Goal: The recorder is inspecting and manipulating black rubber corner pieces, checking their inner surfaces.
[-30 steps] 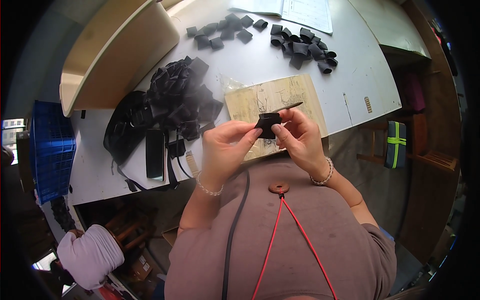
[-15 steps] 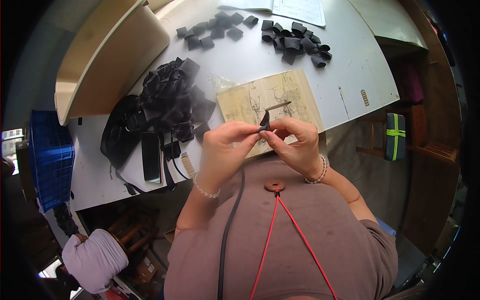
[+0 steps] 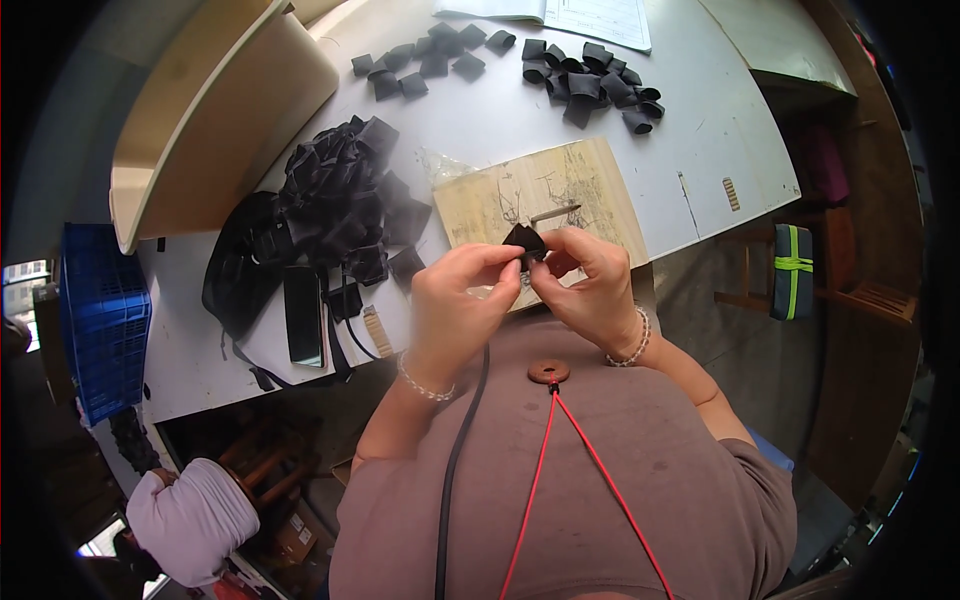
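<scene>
Between my two hands, above the near edge of a wooden board (image 3: 470, 205), is a small black fabric piece (image 3: 524, 238). My left hand (image 3: 462, 285) pinches its left side with thumb and fingertips. On its right side, my right hand (image 3: 588, 285) grips it the same way. A slim metal tool (image 3: 556, 212) lies on the board just beyond my fingers. To the left is a big heap of flat black fabric pieces (image 3: 335, 190). Farther off lie a loose scatter of black pieces (image 3: 435, 65) and a pile of black looped pieces (image 3: 590, 85).
A black bag (image 3: 245, 265) and a phone (image 3: 303, 315) lie at the table's left. A beige panel (image 3: 215, 120) rises behind them, near a blue crate (image 3: 100, 320). An open notebook (image 3: 600, 22) is at the far edge. Another person's pale sleeve (image 3: 195, 520) shows lower left.
The black fabric piece has turned in my fingers and now shows a wider, peaked face. My left hand has shifted slightly right; the right hand moved a little left.
</scene>
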Tool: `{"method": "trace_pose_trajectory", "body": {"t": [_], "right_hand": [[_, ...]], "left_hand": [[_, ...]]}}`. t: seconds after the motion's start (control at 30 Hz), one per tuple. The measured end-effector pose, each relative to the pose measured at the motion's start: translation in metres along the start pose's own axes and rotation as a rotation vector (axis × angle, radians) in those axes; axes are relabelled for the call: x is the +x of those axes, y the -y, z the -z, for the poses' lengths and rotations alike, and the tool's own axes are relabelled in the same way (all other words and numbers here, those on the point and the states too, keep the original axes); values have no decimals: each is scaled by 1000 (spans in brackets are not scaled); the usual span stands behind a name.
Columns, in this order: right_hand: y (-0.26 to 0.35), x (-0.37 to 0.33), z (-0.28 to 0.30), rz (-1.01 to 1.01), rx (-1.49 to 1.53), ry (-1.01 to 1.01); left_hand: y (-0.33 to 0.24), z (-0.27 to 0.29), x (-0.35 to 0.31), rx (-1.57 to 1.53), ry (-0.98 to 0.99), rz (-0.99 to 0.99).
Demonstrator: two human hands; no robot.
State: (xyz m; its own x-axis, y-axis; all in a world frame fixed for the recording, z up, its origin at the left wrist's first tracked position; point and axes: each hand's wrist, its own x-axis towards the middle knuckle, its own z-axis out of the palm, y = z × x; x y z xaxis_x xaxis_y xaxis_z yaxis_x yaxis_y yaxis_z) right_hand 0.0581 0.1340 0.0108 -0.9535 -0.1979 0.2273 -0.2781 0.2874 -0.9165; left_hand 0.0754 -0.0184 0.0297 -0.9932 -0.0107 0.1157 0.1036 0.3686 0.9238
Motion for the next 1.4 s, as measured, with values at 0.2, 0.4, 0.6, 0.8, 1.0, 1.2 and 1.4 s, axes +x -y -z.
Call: {"method": "trace_pose_trajectory", "body": {"t": [0.2, 0.4, 0.6, 0.8, 1.0, 1.2, 1.4], "right_hand": [[-11, -1, -8, 361, -319, -196], [-10, 0, -7, 366, -137, -164], [-6, -3, -9, 140, 48, -174], [0, 6, 3, 195, -58, -116], [-2, 6, 16, -553, 761, 298], [-13, 3, 16, -539, 1171, 317], [-5, 4, 21, -459, 945, 251]], "left_hand": [[-4, -4, 1, 171, -29, -167], [5, -8, 7, 190, -99, -181], [16, -15, 7, -363, 23, 290], [19, -16, 4, -404, -74, -30], [24, -7, 9, -372, 91, 195], [33, -15, 9, -538, 127, -41], [23, -2, 6, -1561, 706, 586]]}}
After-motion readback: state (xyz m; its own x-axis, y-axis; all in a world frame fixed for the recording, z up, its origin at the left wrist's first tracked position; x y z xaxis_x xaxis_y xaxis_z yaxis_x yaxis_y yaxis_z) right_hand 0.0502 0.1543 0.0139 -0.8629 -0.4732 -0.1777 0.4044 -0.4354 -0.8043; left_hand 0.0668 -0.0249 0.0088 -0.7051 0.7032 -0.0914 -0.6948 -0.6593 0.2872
